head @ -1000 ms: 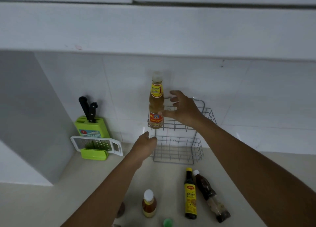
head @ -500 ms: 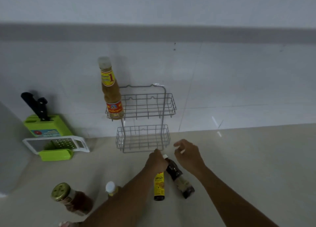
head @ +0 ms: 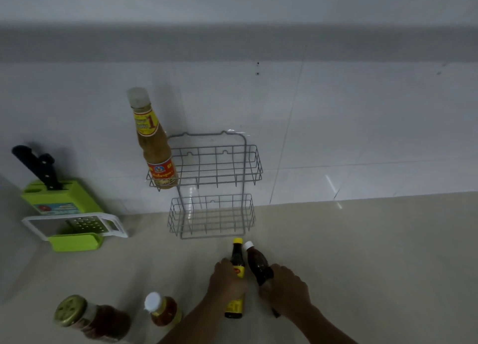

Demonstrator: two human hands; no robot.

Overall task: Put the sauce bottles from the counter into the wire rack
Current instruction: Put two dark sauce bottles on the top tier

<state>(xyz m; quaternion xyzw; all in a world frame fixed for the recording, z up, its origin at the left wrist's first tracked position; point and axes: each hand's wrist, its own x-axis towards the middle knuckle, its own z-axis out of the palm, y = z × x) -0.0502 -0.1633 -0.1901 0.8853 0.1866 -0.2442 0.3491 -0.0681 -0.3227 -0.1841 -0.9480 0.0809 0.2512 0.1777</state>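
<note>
So the left hand point(head: 227, 281) wraps a dark yellow-capped, yellow-labelled bottle point(head: 236, 263) lying on the counter, the right hand point(head: 285, 289) its dark white-capped neighbour point(head: 257, 262). Left of them wait a gold-lidded jar point(head: 90, 317) and a small white-capped bottle point(head: 161, 308). Beyond stands the grey two-tier wire rack point(head: 219, 178), holding one tall amber bottle point(head: 152, 141); nothing blocks it.

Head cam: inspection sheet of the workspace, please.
Surface: beige counter, white tiled wall behind.
Job's things: two-tier wire rack; tall sauce bottle stands at the upper tier's left end, lower tier empty. Yellow-capped bottle and white-capped dark bottle lie on the counter. Small white-capped bottle and gold-lidded jar wait at front left.
Clutter: green knife block, grater.
Hands: left hand on the yellow-capped bottle; right hand on the dark bottle.
Cables: nothing seen.
Surroundings: cabinet underside above.
</note>
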